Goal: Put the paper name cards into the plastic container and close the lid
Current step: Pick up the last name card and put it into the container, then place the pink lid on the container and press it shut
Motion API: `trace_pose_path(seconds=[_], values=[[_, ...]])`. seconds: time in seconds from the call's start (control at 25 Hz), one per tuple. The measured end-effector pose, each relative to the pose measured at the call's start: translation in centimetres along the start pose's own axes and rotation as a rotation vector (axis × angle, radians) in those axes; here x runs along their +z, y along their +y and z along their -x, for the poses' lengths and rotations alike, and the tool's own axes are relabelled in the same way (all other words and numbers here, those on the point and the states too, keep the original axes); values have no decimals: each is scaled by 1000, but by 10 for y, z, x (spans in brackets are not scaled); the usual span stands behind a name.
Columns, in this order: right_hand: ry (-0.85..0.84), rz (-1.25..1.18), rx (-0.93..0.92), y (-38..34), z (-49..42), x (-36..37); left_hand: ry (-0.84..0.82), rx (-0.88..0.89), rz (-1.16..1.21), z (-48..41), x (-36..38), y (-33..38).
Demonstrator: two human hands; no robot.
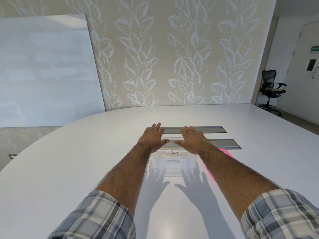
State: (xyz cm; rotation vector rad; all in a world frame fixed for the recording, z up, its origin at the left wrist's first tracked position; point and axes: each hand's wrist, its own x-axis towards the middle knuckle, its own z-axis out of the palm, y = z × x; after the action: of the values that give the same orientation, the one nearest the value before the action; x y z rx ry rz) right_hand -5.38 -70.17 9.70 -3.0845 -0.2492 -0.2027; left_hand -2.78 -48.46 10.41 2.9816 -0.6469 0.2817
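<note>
The plastic container (173,168) is found near the middle of the tabletop (86,161), well in from the near edge and just on the near side of two grey hatches (212,129) set into the surface. Two paper name cards (174,153) are seen through the clear wall, one lettered PANDA and one below it that seems to read ZEBRA; no card is seen loose on the tabletop, so the loading step is judged done. A clear lid (171,141) appears to lie on top of the container, its edge showing between the two thumbs. Whether it is snapped home all round cannot be told, since most of the rim is covered. The closing step is therefore judged to be in hand, with only the seating of the lid left. The left hand (153,138) is laid palm down on the left part of the lid and the right hand (193,139) on the right part, thumbs pointed toward each other and nearly meeting. Both forearms are stretched forward from plaid sleeves (96,216). Each grip is wide, with fingers straight and spread; nothing is held, and the lid is only pressed. A pink object (224,154) is noted just right of the container, partly hidden by the right forearm; what it is cannot be told.
</note>
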Motion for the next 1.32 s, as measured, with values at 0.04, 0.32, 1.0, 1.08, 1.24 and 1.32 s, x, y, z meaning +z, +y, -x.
trace_pose_path(seconds=[0.04,0.32,1.0,1.08,1.24,1.32], values=[[4,-3,7,-4,3,-4,-2,-3,-6,4,-5,-3],[40,27,124,-11,34,-27,13,84,-4,13,-37,6],[-38,107,266,126,108,-33,-39,279,125,-24,19,187],[-49,101,257,147,105,-26,-69,241,172,-31,31,207],[-75,77,235,181,100,-6,-166,123,182,-40,61,228],[-91,69,220,195,96,8,-211,94,184,-44,76,236]])
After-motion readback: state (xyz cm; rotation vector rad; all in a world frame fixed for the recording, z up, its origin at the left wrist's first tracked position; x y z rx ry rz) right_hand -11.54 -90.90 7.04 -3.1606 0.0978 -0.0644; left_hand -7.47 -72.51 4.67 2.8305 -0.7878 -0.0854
